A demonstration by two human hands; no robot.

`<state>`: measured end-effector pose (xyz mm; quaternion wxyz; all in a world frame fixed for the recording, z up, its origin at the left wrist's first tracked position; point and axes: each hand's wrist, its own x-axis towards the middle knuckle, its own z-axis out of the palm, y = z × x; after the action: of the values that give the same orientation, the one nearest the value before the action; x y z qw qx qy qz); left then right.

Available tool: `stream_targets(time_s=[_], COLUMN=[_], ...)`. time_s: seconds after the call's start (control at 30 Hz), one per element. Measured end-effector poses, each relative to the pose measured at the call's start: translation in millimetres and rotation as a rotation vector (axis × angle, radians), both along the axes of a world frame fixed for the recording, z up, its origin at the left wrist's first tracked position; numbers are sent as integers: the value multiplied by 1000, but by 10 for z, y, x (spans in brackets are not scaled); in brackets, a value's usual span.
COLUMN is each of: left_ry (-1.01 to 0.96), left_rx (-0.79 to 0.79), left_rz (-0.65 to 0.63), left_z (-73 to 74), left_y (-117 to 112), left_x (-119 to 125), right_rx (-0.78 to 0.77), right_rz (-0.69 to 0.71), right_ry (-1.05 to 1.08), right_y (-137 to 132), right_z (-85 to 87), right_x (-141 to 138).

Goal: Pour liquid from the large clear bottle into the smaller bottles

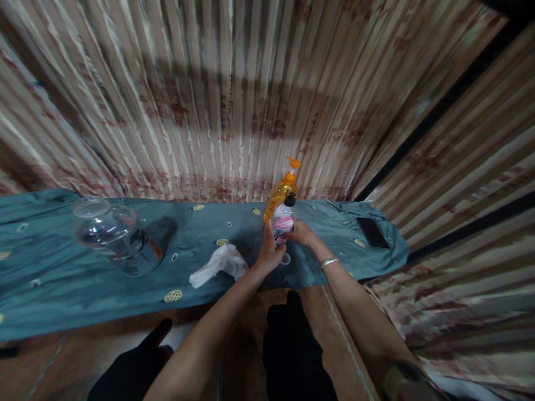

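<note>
Between my two hands is a small clear bottle (283, 224) with a black cap and a pink-and-white label. My left hand (270, 248) is wrapped round its left side and lower part. The fingers of my right hand (301, 233) press against its right side; a silvery bangle is on that wrist. Directly behind stands an orange pump bottle (279, 196) with amber liquid, partly covered by the small bottle. A small pale ring (286, 259) lies on the cloth just below my hands. Left of my left hand rests a crumpled white tissue or cloth (220, 264).
A big clear jar (117, 234) stands on the left of the narrow, teal-cloth-covered surface (200, 223). Toward the right end lies a dark phone (371, 233). Pleated patterned curtains (234, 111) hang close behind and on the right, with a dark rail crossing there.
</note>
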<state>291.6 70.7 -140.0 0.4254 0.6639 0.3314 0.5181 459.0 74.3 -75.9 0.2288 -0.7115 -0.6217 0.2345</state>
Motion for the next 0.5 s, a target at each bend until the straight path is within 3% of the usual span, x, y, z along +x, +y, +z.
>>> stream_targets(time_s=[0.13,0.27,0.37,0.5], left_ry=[38,58,64,72], left_rx=[10,11,36,117], left_rz=[65,139,214,329], left_z=[-49,-50,42,275], left_y=[-111,-269,-395,-543], left_x=[-321,-832,-1253,-1733], right_rx=[-15,-30,-62,-180], right_rz=[-53,-97,-94,-68], right_ry=[-56,-148,-237,-469], right_y=[-105,-363,-630,-903], right_z=[15,28,4,-74], right_x=[-70,-170,-308,-509])
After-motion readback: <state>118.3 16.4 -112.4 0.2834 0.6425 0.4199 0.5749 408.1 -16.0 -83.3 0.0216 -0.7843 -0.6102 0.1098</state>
